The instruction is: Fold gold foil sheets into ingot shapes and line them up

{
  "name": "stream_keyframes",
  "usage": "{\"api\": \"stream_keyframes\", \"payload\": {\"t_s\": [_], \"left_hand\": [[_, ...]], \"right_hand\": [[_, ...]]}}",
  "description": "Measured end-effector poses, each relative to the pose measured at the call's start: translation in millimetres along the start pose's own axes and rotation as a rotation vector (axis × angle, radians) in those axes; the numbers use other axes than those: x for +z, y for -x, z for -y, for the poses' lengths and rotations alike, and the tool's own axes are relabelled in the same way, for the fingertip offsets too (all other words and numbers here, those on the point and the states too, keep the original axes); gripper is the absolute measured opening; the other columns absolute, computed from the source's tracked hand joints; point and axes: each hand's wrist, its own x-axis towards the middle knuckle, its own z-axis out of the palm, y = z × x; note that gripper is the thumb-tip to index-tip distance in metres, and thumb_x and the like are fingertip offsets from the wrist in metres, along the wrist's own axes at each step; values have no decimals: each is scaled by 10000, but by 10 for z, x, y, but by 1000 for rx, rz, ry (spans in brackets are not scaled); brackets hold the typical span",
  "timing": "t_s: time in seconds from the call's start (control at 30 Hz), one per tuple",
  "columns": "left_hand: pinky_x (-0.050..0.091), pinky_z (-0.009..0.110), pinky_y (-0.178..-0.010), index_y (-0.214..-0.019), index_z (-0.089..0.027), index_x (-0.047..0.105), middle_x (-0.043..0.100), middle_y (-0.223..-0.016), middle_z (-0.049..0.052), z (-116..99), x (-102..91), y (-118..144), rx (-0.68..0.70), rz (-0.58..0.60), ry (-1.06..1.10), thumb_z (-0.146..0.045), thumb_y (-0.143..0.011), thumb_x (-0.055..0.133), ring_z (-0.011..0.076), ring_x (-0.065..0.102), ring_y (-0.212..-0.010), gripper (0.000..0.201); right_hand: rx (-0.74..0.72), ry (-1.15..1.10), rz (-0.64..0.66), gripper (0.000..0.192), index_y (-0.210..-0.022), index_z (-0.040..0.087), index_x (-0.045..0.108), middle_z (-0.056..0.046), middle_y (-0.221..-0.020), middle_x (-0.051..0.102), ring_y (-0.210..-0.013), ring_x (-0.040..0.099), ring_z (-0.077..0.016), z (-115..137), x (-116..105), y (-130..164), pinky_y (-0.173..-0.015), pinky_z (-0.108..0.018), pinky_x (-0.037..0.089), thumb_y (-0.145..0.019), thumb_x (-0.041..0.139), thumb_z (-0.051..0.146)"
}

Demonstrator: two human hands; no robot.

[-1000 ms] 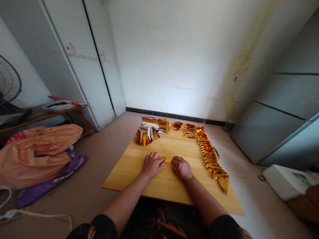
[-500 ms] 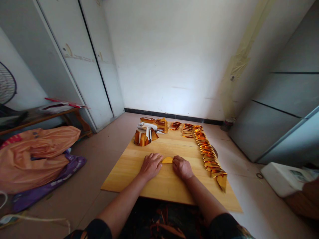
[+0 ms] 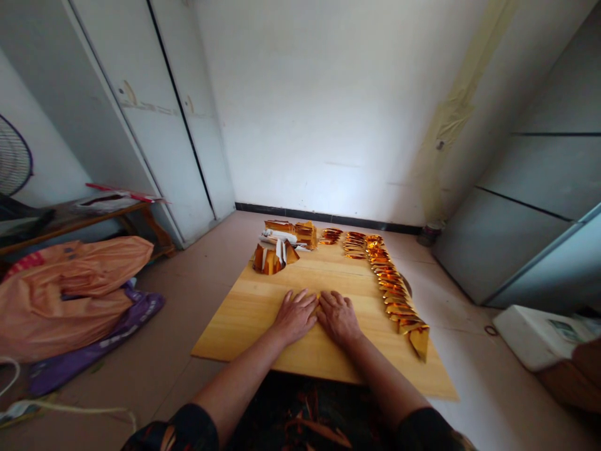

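My left hand and my right hand lie side by side, palms down, on a wooden board. Their fingers are stretched out and flat, with the fingertips almost meeting. Between and under them is a piece of gold paper, nearly all hidden, so its shape cannot be made out. A long row of folded gold foil papers runs down the board's right side. Two smaller stacks of folded foil papers sit at the far edge.
Loose gold and white paper sheets stand in a curled bundle at the board's far left, beside more gold sheets. Orange and purple bags lie on the floor at left. A white box is at right.
Both hands have come together over the gold paper, covering most of it. The right hand has gone from curled fingers to flat, stretched ones. The foil row is unchanged.
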Motion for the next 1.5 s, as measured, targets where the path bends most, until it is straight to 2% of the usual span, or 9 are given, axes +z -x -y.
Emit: {"api": "stream_keyframes", "payload": {"t_s": [0.37,0.5,0.67,0.83,1.1,1.23,1.33,1.4,1.5], "left_hand": [[122,599,-1083,-1263,-352,509,503,-1368,14,-36,-36,15,-69,-4,33,-331,-845,532,268,328,-1326,419],[226,525,-1060,-1210,-337,557,545,-1325,1,25,-35,-58,-66,-2,103,-303,-823,556,246,393,-1278,389],[361,370,-947,-1269,-301,514,656,-1131,17,33,-34,-205,-158,-49,186,-179,-754,591,194,554,-1052,534],[376,362,-921,-1239,-288,540,675,-1059,15,-11,17,-263,-193,-105,212,-142,-740,588,190,568,-990,522],[401,379,-980,-1221,-264,556,657,-1107,22,28,75,-264,-212,-206,352,-92,-736,542,192,564,-1037,514],[485,315,-891,-1338,-237,409,547,-1265,52,6,111,-291,-401,-415,647,-99,-715,540,164,582,-1015,651],[521,256,-686,-1380,-198,317,632,-1013,38,-24,128,-308,-609,-359,884,-164,-746,540,122,620,-752,673],[510,247,-659,-1337,-177,383,634,-870,13,-29,125,-313,-643,-295,906,-189,-745,556,123,610,-713,617],[491,275,-774,-1183,-175,547,623,-936,31,-13,94,-311,-605,-339,716,-124,-657,618,152,594,-840,534]], "right_hand": [[64,24,80,383,-1302,315,492,-50,-1371,489,-1277,385,-256,-269,-24,189,-998,-485,291,-932,394,329],[7,-38,44,347,-1242,267,549,-70,-1273,567,-1152,490,-217,-333,-71,178,-933,-379,356,-915,438,305],[-17,-139,-39,310,-1177,252,586,-69,-1083,634,-995,537,-190,-328,-9,42,-850,-306,369,-875,521,284],[20,-159,-75,165,-968,231,645,-46,-908,638,-898,533,-174,-297,48,-31,-785,-277,340,-888,513,288],[25,-176,-102,211,-887,212,671,-44,-827,644,-829,543,-166,-197,57,-92,-747,-272,323,-907,482,303],[52,-186,-184,237,-875,203,672,-51,-819,654,-817,546,-169,-160,64,-106,-749,-277,323,-921,460,296],[68,-191,-240,240,-878,200,670,-52,-813,656,-819,546,-170,-148,52,-98,-768,-280,321,-928,450,282],[66,-173,-249,255,-859,199,671,-54,-802,655,-808,544,-169,-142,36,-90,-773,-283,315,-934,438,271],[31,-123,-267,253,-846,207,670,-46,-781,648,-783,532,-161,-139,14,-77,-778,-287,301,-938,443,271]]}}
